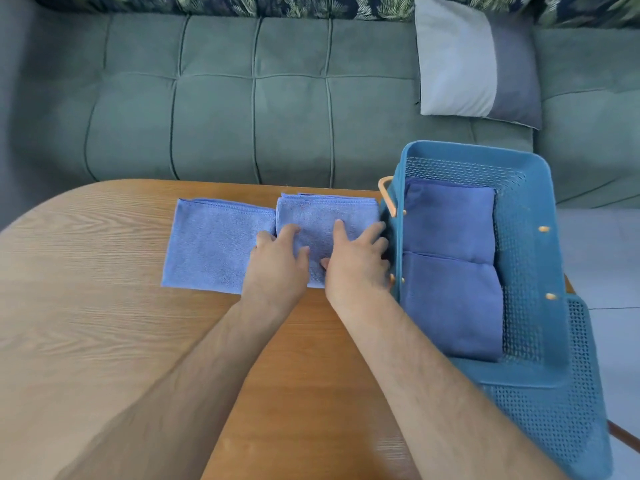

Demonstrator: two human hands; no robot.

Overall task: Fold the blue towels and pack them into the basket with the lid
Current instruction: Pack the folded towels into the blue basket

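Observation:
A light blue towel [214, 244] lies on the wooden table [86, 306], its right part folded over into a thicker square. My left hand [277, 261] rests on the fold's left edge with fingers bent onto the cloth. My right hand [356, 258] lies flat on the folded part with fingers spread, next to the basket. The blue perforated basket [533, 258] stands at the table's right edge and holds two folded darker blue towels [450, 271]. Its lid [568, 403] hangs open toward me.
A green tufted sofa [242, 98] runs behind the table, with a white and grey cushion [474, 64] on it. The basket has a tan handle [388, 199] on its left side. Pale floor [602, 254] shows at the right.

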